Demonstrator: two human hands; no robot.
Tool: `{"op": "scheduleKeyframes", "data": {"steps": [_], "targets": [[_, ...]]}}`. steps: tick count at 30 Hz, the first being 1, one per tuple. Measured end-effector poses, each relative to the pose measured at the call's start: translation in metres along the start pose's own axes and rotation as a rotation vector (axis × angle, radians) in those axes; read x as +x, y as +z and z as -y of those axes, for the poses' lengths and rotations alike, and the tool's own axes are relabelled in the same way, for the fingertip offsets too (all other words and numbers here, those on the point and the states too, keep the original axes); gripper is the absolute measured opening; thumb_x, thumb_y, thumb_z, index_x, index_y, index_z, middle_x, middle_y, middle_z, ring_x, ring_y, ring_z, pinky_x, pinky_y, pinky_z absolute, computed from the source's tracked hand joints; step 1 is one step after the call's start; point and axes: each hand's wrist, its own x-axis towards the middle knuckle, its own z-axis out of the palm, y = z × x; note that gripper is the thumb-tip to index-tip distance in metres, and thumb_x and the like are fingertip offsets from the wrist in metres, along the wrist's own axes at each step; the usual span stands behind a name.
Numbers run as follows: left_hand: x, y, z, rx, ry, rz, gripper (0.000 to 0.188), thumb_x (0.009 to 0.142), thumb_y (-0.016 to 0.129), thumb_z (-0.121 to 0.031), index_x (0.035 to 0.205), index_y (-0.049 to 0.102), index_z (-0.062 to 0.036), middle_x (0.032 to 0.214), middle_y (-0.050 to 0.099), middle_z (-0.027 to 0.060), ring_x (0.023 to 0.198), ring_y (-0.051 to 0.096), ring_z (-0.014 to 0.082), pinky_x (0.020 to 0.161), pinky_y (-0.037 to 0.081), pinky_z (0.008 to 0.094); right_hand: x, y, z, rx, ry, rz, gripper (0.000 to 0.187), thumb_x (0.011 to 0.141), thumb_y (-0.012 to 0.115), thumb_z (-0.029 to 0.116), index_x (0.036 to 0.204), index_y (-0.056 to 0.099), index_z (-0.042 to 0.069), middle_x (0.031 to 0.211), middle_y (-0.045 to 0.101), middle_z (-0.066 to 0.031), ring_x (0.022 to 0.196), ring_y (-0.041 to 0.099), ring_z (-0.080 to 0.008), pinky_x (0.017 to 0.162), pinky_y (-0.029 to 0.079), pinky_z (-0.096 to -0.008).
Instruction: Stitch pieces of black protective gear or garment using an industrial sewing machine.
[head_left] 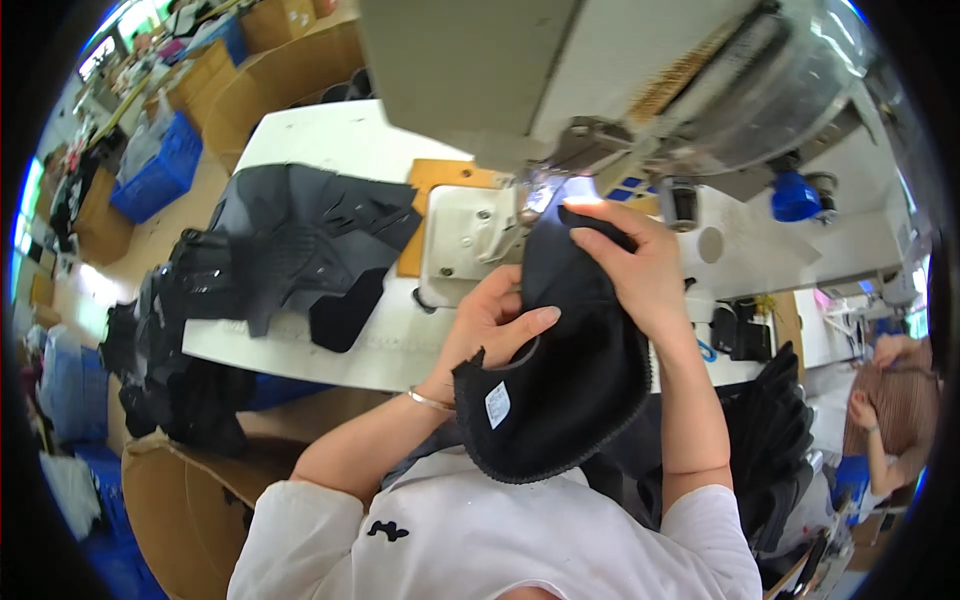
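Observation:
A curved black padded fabric piece (585, 375) with an overlocked edge and a small white label (497, 405) hangs between my hands. Its far end lies by the lit needle area of a sewing machine (545, 190). My left hand (495, 320) is closed on the piece's left edge, thumb on top and fingers partly hidden underneath. Higher up, my right hand (630, 255) pinches the right edge close to the needle, thumb and forefinger pressed on the fabric. The piece's lower part droops over my lap.
Black cut pieces (310, 240) lie stacked on the white table (400, 350) at left, some spilling over its edge. More black pieces (770, 430) are piled at right. A cardboard box (170, 510) stands lower left, a blue crate (160, 170) beyond. Another person (890, 410) sits at far right.

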Motion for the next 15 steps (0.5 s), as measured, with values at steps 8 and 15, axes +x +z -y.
{"op": "scheduleKeyframes", "data": {"steps": [8,15], "targets": [[0.008,-0.044,-0.027,0.268,-0.188,0.199,0.041,0.096,0.063,-0.030,0.122,0.058,0.0017,0.106,0.067,0.0085,0.104,0.061,0.0143,0.093,0.047,0.0279,-0.010,0.000,-0.009,0.032,0.136,-0.033,0.024,0.084,0.067,0.003,0.108,0.071,0.001,0.107,0.072,-0.0069,0.102,0.065,-0.0152,0.093,0.047,-0.0275],[0.022,-0.015,-0.024,0.151,-0.197,-0.032,0.025,0.097,0.062,-0.028,0.095,0.069,-0.0040,0.084,0.068,-0.0004,0.072,0.062,0.0065,0.065,0.051,0.0229,-0.010,0.009,-0.006,0.046,0.079,-0.008,0.021,0.086,0.066,0.006,0.106,0.072,0.003,0.099,0.073,-0.0072,0.092,0.064,-0.0112,0.084,0.049,-0.0256]]}}
